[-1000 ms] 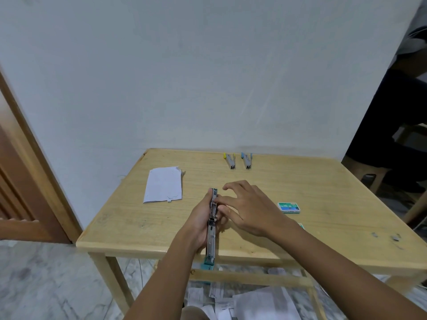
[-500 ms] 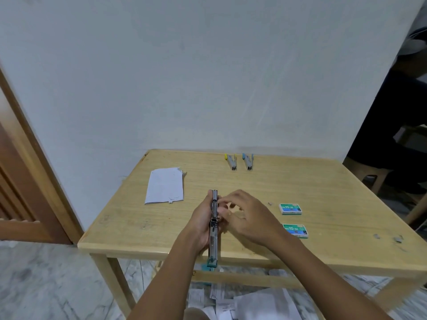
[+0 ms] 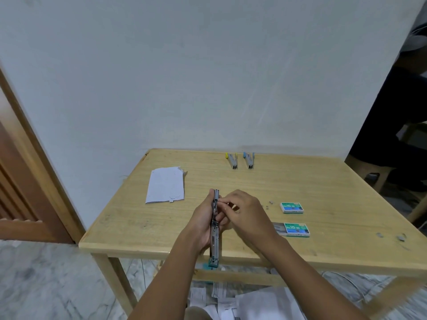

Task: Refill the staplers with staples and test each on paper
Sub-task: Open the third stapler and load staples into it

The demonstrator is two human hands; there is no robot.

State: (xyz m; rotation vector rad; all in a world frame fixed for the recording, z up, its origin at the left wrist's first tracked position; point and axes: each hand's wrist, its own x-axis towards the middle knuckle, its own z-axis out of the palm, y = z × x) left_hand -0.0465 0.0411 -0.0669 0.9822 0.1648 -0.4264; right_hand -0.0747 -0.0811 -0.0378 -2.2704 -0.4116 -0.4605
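My left hand (image 3: 201,224) grips an opened metal stapler with a teal end (image 3: 215,236), held lengthwise over the table's front edge. My right hand (image 3: 248,214) pinches at the stapler's upper channel; whether staples are in its fingertips I cannot tell. Two green staple boxes lie to the right, one closed (image 3: 291,207) and one slid open (image 3: 293,229). A yellow-ended stapler (image 3: 232,160) and a blue-ended stapler (image 3: 249,160) rest at the table's back. Folded white paper (image 3: 166,188) lies at the left.
The wooden table (image 3: 335,255) stands against a pale wall. Loose staple bits (image 3: 401,237) lie near its right edge and by the closed box. Scattered papers (image 3: 265,303) cover the floor beneath. A wooden door frame (image 3: 30,153) is left; a seated person (image 3: 397,125) is right.
My right hand has drawn its fingers together from a spread pose and now pinches at the stapler's channel, uncovering the nearer staple box. The left hand keeps its hold.
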